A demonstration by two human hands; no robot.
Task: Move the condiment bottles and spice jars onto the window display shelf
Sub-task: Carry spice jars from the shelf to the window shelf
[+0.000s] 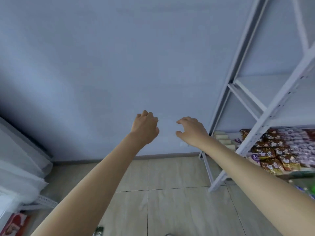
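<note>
Both my arms reach forward toward a bare pale wall. My left hand (pixel 144 126) hangs in the air with loosely curled fingers and holds nothing. My right hand (pixel 190 129) is beside it, a short gap apart, fingers and thumb spread in a relaxed curve, also holding nothing. No condiment bottle or spice jar shows clearly; a small dark object (pixel 98 231) lies at the bottom edge, too cut off to identify. A white metal shelf unit (pixel 259 114) stands at the right.
The shelf unit's lower level holds packaged snacks (pixel 279 150) in brown and purple wrappers; its upper levels look bare. White curtain fabric (pixel 18 167) hangs at the left above a red box (pixel 15 223). Beige floor tiles (pixel 170 210) lie below.
</note>
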